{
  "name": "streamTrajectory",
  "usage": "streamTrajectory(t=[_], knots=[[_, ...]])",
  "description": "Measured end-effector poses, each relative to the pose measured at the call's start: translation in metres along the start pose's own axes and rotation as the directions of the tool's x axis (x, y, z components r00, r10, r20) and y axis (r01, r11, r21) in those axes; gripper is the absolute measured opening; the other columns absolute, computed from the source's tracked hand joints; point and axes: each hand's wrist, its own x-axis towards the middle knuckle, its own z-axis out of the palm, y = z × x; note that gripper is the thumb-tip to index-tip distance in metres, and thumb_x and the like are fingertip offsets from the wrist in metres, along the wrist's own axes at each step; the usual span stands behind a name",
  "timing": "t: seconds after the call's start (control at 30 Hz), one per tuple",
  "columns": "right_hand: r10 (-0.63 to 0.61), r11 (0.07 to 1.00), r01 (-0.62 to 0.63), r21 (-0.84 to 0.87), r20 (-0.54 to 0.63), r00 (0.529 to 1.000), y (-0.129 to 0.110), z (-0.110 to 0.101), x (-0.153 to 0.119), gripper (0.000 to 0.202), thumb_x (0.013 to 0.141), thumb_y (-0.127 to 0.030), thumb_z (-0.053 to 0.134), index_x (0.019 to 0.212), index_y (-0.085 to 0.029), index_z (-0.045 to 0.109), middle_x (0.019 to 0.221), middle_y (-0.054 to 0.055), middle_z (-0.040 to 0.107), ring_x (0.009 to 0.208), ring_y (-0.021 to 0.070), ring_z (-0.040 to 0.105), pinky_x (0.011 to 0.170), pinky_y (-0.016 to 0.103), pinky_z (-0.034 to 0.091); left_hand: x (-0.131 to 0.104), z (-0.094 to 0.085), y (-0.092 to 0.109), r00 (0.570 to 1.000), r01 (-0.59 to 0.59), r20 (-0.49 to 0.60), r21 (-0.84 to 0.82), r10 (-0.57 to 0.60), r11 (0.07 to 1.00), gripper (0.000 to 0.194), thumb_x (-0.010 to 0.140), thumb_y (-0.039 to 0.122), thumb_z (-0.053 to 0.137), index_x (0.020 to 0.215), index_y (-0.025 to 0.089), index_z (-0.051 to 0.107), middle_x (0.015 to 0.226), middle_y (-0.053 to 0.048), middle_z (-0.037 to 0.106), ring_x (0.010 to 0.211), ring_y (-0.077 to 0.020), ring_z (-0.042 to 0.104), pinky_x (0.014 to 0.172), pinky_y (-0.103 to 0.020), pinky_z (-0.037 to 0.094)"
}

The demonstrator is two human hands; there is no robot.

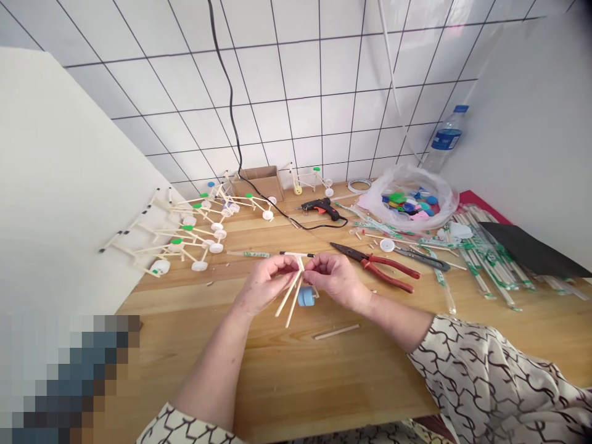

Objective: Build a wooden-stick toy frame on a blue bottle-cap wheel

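Between my two hands is a small frame of pale wooden sticks (288,302), with a black-tipped crossbar (296,254) at its far end. My left hand (271,277) pinches the frame from the left, fingers closed. From the right, my right hand (337,280) grips it near the same joint with thumb and fingertips. Two sticks of the frame point down toward me. A blue bottle cap piece (306,296) sits just below my right fingers; whether it is fixed to the frame I cannot tell. A loose stick (337,332) lies on the table nearby.
Several finished-looking stick frames with cap wheels (187,228) stand at the left. Behind are a cardboard box (259,184) and a glue gun (321,208). To the right lie red-handled pliers (377,266), cutters (423,258), a bag of caps (407,209), wrapped chopsticks (485,253) and a bottle (446,139).
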Motion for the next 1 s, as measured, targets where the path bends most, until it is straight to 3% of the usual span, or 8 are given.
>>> streamTrajectory(t=[0.13,0.23,0.43,0.5,0.57,0.67,0.8,1.0], knots=[[-0.069,0.995,0.064,-0.08,-0.059,0.996,-0.001,0.0,0.0,0.02,0.061,-0.032,0.07,0.062,-0.016,0.057,0.057,-0.003,0.057,0.05,0.007,0.047,0.047,0.02,0.039,0.002,0.001,-0.007,0.998,-0.038,-0.045,0.015,0.039,0.999,0.026,0.07,0.036,0.071,0.082,0.014,0.065,0.083,-0.006,0.068,0.078,-0.0169,0.064,0.074,-0.028,0.052],[-0.134,0.983,0.115,-0.14,-0.132,0.982,-0.002,-0.002,0.003,0.019,0.064,-0.033,0.067,0.064,-0.017,0.057,0.058,-0.001,0.058,0.051,0.0088,0.05,0.048,0.021,0.041,0.003,0.0,-0.012,0.976,-0.029,-0.212,0.094,0.049,0.995,0.029,0.071,0.036,0.069,0.089,0.014,0.065,0.091,-0.008,0.069,0.084,-0.0191,0.064,0.077,-0.03,0.051],[-0.312,0.925,0.212,-0.315,-0.315,0.896,-0.01,-0.018,0.016,0.016,0.07,-0.034,0.06,0.067,-0.018,0.056,0.057,0.0,0.059,0.05,0.0105,0.052,0.049,0.023,0.042,-0.008,0.01,-0.012,0.806,-0.042,-0.566,0.239,0.175,0.97,0.022,0.075,0.037,0.065,0.083,0.016,0.063,0.073,-0.002,0.065,0.068,-0.0145,0.06,0.065,-0.024,0.048],[-0.383,0.886,0.234,-0.4,-0.348,0.856,-0.012,-0.025,0.02,0.013,0.072,-0.031,0.058,0.069,-0.018,0.056,0.06,0.001,0.061,0.051,0.011,0.052,0.051,0.023,0.042,-0.017,0.02,-0.005,0.741,-0.121,-0.592,0.346,0.317,0.93,0.016,0.079,0.034,0.062,0.079,0.018,0.062,0.07,-0.001,0.064,0.066,-0.0142,0.059,0.064,-0.024,0.047],[-0.451,0.831,0.243,-0.501,-0.349,0.822,-0.013,-0.031,0.021,0.01,0.074,-0.028,0.056,0.072,-0.018,0.058,0.063,0.001,0.063,0.053,0.0115,0.053,0.053,0.024,0.042,-0.026,0.034,0.003,0.716,-0.214,-0.528,0.458,0.457,0.863,0.011,0.081,0.03,0.06,0.076,0.02,0.063,0.069,0.0,0.065,0.066,-0.0144,0.06,0.067,-0.024,0.048],[-0.57,0.693,0.273,-0.668,-0.275,0.774,-0.012,-0.033,0.02,0.008,0.077,-0.023,0.054,0.075,-0.019,0.06,0.068,0.002,0.064,0.057,0.0124,0.055,0.058,0.025,0.043,-0.034,0.055,0.014,0.776,-0.31,-0.385,0.457,0.5,0.834,0.012,0.083,0.027,0.058,0.09,0.021,0.066,0.078,-0.002,0.07,0.068,-0.0151,0.063,0.069,-0.025,0.05],[-0.703,0.482,0.335,-0.81,-0.129,0.7,-0.013,-0.028,0.014,0.011,0.08,-0.018,0.051,0.077,-0.019,0.061,0.072,0.004,0.066,0.066,0.0148,0.058,0.065,0.026,0.044,-0.029,0.072,0.017,0.89,-0.23,-0.326,0.286,0.32,0.93,0.036,0.087,0.03,0.053,0.12,0.016,0.055,0.091,-0.005,0.07,0.088,-0.0173,0.066,0.085,-0.028,0.05],[-0.787,0.27,0.411,-0.871,0.046,0.615,-0.017,-0.024,0.007,0.014,0.085,-0.017,0.048,0.078,-0.018,0.06,0.075,0.007,0.066,0.073,0.0174,0.059,0.069,0.027,0.045,-0.019,0.078,0.018,0.904,-0.104,-0.411,0.061,0.12,0.993,0.05,0.085,0.038,0.057,0.128,0.015,0.047,0.095,-0.006,0.069,0.09,-0.0193,0.066,0.079,-0.028,0.053]])
